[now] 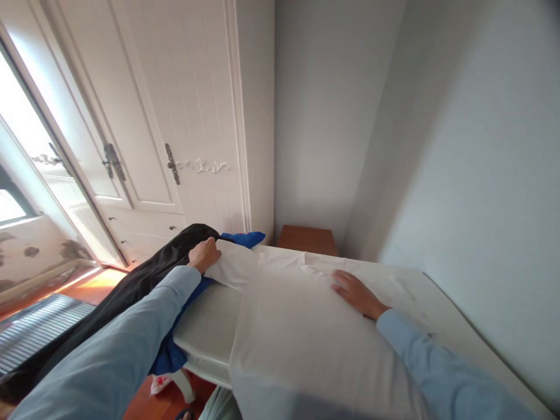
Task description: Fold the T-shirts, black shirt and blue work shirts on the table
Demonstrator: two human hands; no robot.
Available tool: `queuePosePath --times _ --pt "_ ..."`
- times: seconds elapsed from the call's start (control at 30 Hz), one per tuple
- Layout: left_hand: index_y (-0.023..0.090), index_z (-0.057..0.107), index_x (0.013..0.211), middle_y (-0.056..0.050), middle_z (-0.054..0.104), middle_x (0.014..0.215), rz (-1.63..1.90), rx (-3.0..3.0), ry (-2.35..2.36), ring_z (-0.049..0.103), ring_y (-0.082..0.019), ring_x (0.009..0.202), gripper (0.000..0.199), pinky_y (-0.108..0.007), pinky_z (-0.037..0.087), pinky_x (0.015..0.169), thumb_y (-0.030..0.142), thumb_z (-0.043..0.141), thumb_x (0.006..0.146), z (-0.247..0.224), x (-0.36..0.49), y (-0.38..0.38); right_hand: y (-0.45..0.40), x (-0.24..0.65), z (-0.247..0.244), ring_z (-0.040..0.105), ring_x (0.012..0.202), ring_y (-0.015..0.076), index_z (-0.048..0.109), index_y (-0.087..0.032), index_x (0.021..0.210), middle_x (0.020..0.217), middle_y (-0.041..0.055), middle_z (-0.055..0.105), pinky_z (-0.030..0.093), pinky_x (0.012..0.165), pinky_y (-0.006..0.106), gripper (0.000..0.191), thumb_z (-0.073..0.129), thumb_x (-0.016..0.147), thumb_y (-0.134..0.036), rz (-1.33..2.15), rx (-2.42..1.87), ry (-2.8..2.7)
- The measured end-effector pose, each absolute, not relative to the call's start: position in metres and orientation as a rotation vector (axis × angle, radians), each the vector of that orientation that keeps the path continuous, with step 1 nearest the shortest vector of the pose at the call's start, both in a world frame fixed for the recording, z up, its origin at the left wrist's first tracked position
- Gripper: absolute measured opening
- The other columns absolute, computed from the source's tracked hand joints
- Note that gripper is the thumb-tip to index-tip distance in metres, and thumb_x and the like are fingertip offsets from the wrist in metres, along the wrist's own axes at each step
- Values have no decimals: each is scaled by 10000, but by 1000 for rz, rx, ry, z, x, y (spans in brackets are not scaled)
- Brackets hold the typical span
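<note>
white shirt point(297, 326) on table point(205, 321), lower centre of frame. hands apart. right hand point(357, 293), right of centre, lies palm-down just beside collar point(317, 271); left hand point(205, 255), left of centre, pinches sleeve point(234, 263) by black cloth point(161, 262). judgement: press lightly right, draw outward left; creases should ease. wardrobe point(196, 87) beyond, upper left.

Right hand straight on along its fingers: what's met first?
Likely the neckline of the white shirt: the right hand points across the shirt toward it, though its exact height there is unclear.
</note>
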State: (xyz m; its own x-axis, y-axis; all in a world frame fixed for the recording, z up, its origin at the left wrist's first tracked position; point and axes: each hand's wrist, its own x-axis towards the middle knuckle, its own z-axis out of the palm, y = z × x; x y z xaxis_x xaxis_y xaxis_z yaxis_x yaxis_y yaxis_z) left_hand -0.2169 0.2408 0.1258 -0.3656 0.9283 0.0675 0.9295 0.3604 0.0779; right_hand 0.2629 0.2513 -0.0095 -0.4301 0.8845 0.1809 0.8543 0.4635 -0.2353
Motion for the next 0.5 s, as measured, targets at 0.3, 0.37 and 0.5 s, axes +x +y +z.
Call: queuePosePath --times 0.3,0.37,0.5 --pt "177 631 1285 -149 704 1214 -341 -1822 -2323 656 -319 1155 420 -433 480 954 189 421 921 147 -160 237 244 265 -16 435 1440 287 580 -83 1427 1504 169 483 333 1252 502 637 318 1042 -518 122 -1476 -2429" --pt "197 606 1328 -119 716 1197 -396 -2080 -2120 682 -280 1097 421 -378 511 893 200 411 955 140 -122 227 247 268 -20 446 1432 289 589 -89 1417 1500 171 488 337 1250 504 629 329 1037 -517 109 -1465 -2426" --pt "198 528 1430 -104 670 1317 -514 -2493 -1718 665 -274 1139 482 -363 526 933 357 528 975 121 -64 208 252 272 -30 477 1406 295 615 -102 1393 1473 167 518 368 1228 522 632 336 1029 -536 91 -1420 -2383"
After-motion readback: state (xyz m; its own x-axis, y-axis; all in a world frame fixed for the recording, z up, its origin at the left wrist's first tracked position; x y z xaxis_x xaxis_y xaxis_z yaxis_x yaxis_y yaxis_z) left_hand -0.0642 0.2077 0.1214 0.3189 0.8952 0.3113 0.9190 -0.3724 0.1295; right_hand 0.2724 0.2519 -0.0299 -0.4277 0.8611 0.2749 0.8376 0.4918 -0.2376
